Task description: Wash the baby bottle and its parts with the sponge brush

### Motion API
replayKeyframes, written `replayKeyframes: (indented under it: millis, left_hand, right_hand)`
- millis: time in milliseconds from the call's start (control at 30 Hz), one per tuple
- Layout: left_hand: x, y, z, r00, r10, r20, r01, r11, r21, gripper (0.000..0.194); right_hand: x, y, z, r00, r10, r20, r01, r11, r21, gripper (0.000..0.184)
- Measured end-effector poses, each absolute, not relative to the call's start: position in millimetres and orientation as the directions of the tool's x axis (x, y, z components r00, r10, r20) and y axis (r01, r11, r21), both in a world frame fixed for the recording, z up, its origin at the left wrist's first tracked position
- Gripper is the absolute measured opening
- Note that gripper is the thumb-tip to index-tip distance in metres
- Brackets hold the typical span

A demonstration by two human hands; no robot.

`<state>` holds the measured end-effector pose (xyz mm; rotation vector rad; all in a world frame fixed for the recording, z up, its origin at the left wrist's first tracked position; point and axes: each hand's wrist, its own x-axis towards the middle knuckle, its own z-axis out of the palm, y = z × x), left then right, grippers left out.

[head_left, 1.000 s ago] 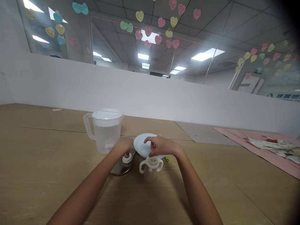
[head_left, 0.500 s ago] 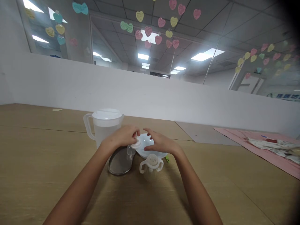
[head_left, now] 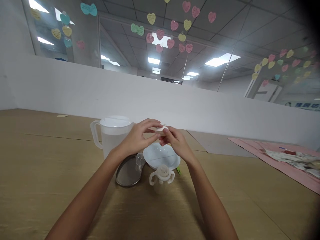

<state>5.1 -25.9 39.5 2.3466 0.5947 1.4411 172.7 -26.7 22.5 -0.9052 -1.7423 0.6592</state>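
1. Grip: A small white plastic part (head_left: 162,128) is held up above a white plate (head_left: 162,156), clamped between the fingertips of the left hand (head_left: 136,137) and the right hand (head_left: 176,141). The two hands are brought together at this part, and its exact shape is partly hidden by the fingers

2. Left hand: The fingers are curved over the top of the part and reach across from the left. This hand is nearest to a clear plastic jug (head_left: 112,141), which is fitted with a white lid and is seen to contain liquid

3. Right hand: The part is pinched from below and from the right. The white plate is located directly beneath this hand, not touching it

4. Items on the table: A stainless steel tray (head_left: 126,171) is placed just beside the plate. A small clear plastic piece (head_left: 140,160) is stood upright at the tray's edge. A white two-handled cup (head_left: 162,176) is stood in front of the plate, and a small green item (head_left: 178,170) is partly hidden behind the plate's edge

5. Surroundings: All of these items are supported by a tan table (head_left: 37,173). A pink mat (head_left: 250,148) bearing printed packets (head_left: 290,159) is laid well apart to the right
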Motion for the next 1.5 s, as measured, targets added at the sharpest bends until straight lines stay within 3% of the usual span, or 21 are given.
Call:
replayKeyframes:
  millis: [100,267,467,700,967,1100,1300,1500]
  left_hand:
    - [8.7,-28.2,39.3,0.368,0.499,0.784,0.165,-0.865,0.473,0.024]
    - [14.3,-25.8,35.8,0.276,0.502,0.819,0.199,-0.864,0.462,0.017]
    - [18.6,-24.8,33.1,0.171,0.449,0.877,0.304,-0.871,0.387,0.016]
    - [22.9,-27.8,32.7,0.262,0.476,0.839,0.257,-0.873,0.415,0.022]
    - [23.8,-31.6,31.3,0.196,0.436,0.878,0.268,-0.885,0.38,0.02]
    - [24.4,-34.5,32.3,0.137,0.452,0.881,0.292,-0.869,0.401,0.021]
    - [27.2,-34.3,32.3,0.094,0.466,0.88,0.286,-0.859,0.424,0.019]
    - [26.7,-25.5,30.1,0.18,0.638,0.748,0.204,-0.768,0.607,0.025]
  right_hand:
    - [173.6,-26.1,22.7,-0.187,0.856,0.482,0.144,0.509,-0.848,0.051]
    - [172.5,-30.5,23.6,-0.23,0.86,0.456,0.147,0.493,-0.857,0.05]
    - [166.9,-35.7,27.3,-0.111,0.8,0.59,0.171,0.6,-0.781,0.042]
    - [170.2,-36.7,29.6,0.055,0.735,0.675,0.208,0.653,-0.728,0.032]
    - [166.4,-48.5,36.2,0.001,0.736,0.677,0.196,0.664,-0.722,0.032]
    - [166.0,-50.8,36.9,-0.075,0.735,0.674,0.156,0.676,-0.72,0.032]
    - [165.1,-51.4,36.0,-0.039,0.726,0.686,0.206,0.678,-0.706,0.028]
    - [166.1,-40.1,30.2,0.006,0.743,0.67,0.239,0.649,-0.722,0.031]
